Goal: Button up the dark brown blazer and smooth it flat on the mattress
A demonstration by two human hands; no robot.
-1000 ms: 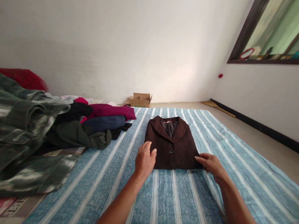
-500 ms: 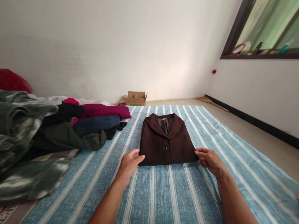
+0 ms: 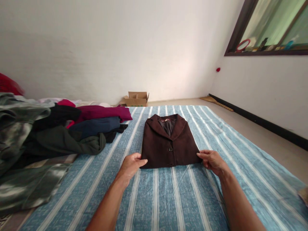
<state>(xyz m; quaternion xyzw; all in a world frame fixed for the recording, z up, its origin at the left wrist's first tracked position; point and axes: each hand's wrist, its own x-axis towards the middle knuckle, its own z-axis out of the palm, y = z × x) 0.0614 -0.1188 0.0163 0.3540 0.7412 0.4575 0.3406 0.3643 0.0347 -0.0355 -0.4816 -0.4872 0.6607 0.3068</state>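
Observation:
A dark brown suit jacket (image 3: 158,147), folded into a compact shape, lies face up on the blue striped bedsheet (image 3: 166,199). Its collar points away from me, and a round button shows at the front. My left hand (image 3: 130,165) pinches the near left corner, thumb on top and fingers beneath the cloth. At the near right corner, my right hand (image 3: 213,161) grips the edge between thumb and fingers. The fingers under the fabric are partly hidden.
On the left lies a heap of clothes with a dark green garment (image 3: 72,141), a navy one (image 3: 96,125) and a magenta one (image 3: 103,113). An opened cardboard box (image 3: 137,100) stands by the far wall. A window ledge (image 3: 264,53) is at upper right.
The view has shifted slightly, so everything sits a little further left and up. Both hands keep their hold on the jacket's near corners, and its folded shape looks the same.

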